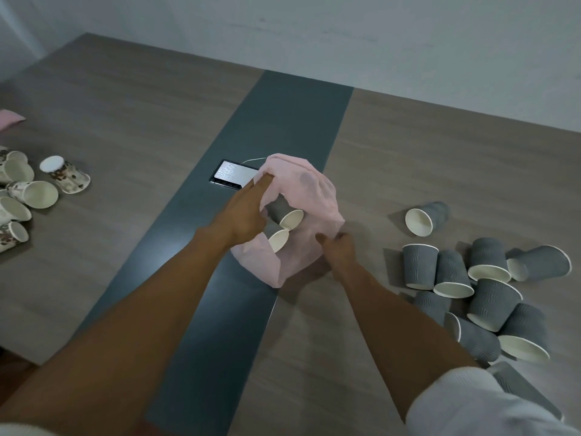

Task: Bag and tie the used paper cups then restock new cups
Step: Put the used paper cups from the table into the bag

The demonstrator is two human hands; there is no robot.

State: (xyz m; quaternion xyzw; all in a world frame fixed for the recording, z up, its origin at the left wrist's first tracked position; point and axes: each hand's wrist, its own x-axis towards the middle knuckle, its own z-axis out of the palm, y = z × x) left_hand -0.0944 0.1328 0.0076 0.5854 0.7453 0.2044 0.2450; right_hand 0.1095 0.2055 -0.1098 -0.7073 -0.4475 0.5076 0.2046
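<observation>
**Filling the pink bag, mouth held wide**

The pink bag (306, 196) sits mid-table, on the edge of the dark centre strip (283, 121), its mouth turned toward the person. Two grey cups (284, 215) show inside it, white rims facing out. The left hand (248, 212) is at the left lip of the opening, fingers reaching in along the plastic; whether they pinch the film or a cup I cannot tell. The right hand (339, 250) grips the near right edge of the bag, fingers curled on it.

To my eye the step is loading cups. It would go best if the right hand kept the lip lifted and taut, so each cup slides in rather than snagging, and cups nested to save room for the knot.

The heap of grey cups (481, 287) waits at the near right. Patterned cups (31, 190) lie at the far left edge, and a phone (232, 176) rests just behind the bag.
</observation>
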